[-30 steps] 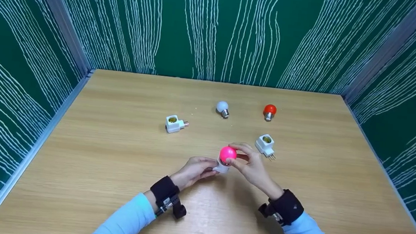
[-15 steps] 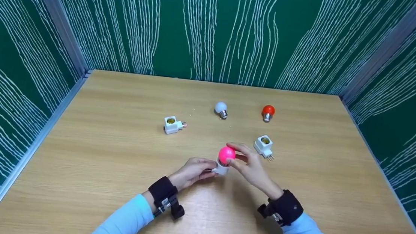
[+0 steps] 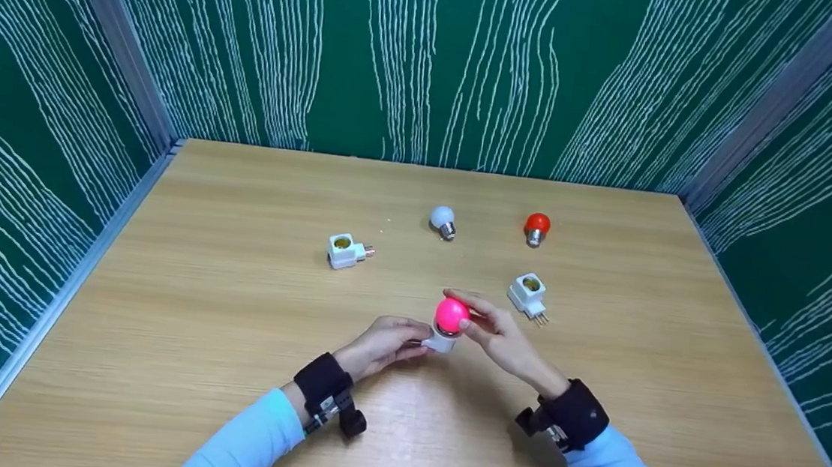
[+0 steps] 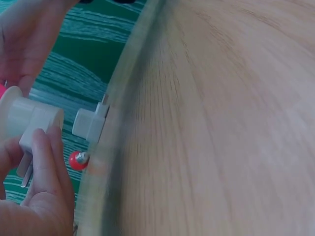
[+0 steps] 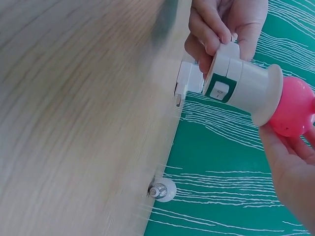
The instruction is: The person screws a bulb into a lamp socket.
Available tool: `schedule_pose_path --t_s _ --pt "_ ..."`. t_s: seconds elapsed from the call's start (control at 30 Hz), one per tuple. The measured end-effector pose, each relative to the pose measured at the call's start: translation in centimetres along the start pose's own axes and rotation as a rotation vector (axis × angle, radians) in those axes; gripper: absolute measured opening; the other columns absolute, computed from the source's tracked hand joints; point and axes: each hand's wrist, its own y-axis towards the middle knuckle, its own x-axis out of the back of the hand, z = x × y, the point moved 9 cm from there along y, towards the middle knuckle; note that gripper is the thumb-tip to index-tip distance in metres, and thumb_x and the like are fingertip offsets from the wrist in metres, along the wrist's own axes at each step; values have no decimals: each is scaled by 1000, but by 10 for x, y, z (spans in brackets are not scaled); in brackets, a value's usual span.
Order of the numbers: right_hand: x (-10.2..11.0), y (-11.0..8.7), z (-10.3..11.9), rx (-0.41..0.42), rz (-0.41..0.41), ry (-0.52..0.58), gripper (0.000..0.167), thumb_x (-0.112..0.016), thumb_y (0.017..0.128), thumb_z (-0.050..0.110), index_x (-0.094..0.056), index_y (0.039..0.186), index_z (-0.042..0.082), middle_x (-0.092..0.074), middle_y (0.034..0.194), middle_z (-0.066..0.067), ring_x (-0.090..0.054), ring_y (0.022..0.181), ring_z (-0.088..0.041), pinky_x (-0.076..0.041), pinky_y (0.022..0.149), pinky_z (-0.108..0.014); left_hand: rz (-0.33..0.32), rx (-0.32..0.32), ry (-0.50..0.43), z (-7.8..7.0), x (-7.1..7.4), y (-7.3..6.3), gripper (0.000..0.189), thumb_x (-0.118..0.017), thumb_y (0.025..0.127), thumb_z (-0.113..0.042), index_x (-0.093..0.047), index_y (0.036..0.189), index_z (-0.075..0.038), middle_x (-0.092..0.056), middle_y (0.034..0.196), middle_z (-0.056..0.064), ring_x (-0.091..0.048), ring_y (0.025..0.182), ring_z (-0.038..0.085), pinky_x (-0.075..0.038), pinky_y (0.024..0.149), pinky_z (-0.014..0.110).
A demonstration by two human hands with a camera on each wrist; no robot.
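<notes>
Near the middle of the table, my left hand [image 3: 389, 344] pinches the plug end of a white plug-in bulb socket [image 3: 439, 342]. A round pink light bulb [image 3: 452, 315] sits upright in that socket's mouth. My right hand [image 3: 501, 339] grips the bulb between thumb and fingers. From the right wrist, the socket's side switch [image 5: 219, 90] shows, and the pink bulb [image 5: 292, 106] meets the socket rim. In the left wrist view, my left fingers [image 4: 45, 164] lie along the socket body [image 4: 30, 118], with its metal prongs beside them.
A second white socket [image 3: 344, 250] lies at the left and a third [image 3: 529, 294] at the right, close to my right hand. Farther back lie a white bulb [image 3: 443, 221] and a red bulb [image 3: 537, 228]. Green walls with white streaks [image 3: 401, 59] enclose the wooden table [image 3: 246, 279].
My right fingers have shifted round the pink bulb, the fingertips moving left over its top. The left hand keeps its hold on the socket, almost still.
</notes>
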Motion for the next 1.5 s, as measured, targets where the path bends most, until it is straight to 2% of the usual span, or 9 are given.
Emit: schedule_pose_path --t_s 0.27,0.53,0.8,1.0,1.07,1.27,1.5 --pt "2 0 -2 2 -23 -28 43 -50 90 -1 -44 133 -2 -42 138 -21 -42 126 -33 -45 101 -22 -3 9 -14 1 0 -1 31 -56 86 0 -54 114 12 -64 106 17 -66 81 14 -56 80 19" --pt "5 1 -1 -5 -89 -39 43 -58 88 7 -48 128 -4 -47 132 -21 -46 121 -33 -47 99 -27 -30 6 -36 2 1 -3 32 -57 86 -1 -53 115 12 -62 110 20 -66 82 15 -56 83 20" --pt "9 0 3 92 -168 -81 44 -66 80 1 -53 120 -10 -53 120 -27 -52 111 -38 -51 95 -35 -36 -8 -36 2 0 -3 32 -56 86 -1 -54 115 13 -64 105 17 -66 82 14 -56 81 18" --pt "14 -3 6 98 -272 -143 41 -71 74 -2 -58 112 -10 -59 111 -22 -57 103 -21 -54 90 -27 -48 -3 -46 3 0 -3 32 -57 86 -1 -55 114 13 -63 107 19 -66 84 16 -56 80 18" --pt "13 -4 10 99 -292 -162 41 -71 72 -4 -59 110 -10 -60 110 -22 -57 102 -20 -54 89 -28 -53 2 -45 4 0 -3 31 -57 86 -1 -55 114 12 -62 109 20 -66 84 16 -56 81 18" --pt "9 -7 25 108 -277 -173 41 -70 72 -6 -56 110 -13 -58 110 -25 -58 102 -30 -54 89 -37 -53 9 -40 4 0 -3 32 -57 86 0 -54 115 12 -61 110 21 -65 83 14 -56 82 19" --pt "11 -4 8 102 -197 -144 43 -67 78 -1 -54 118 -8 -55 118 -23 -54 109 -32 -50 96 -38 -17 8 -17 2 -1 -5 32 -56 86 -1 -53 115 13 -61 111 21 -66 81 14 -56 80 18"
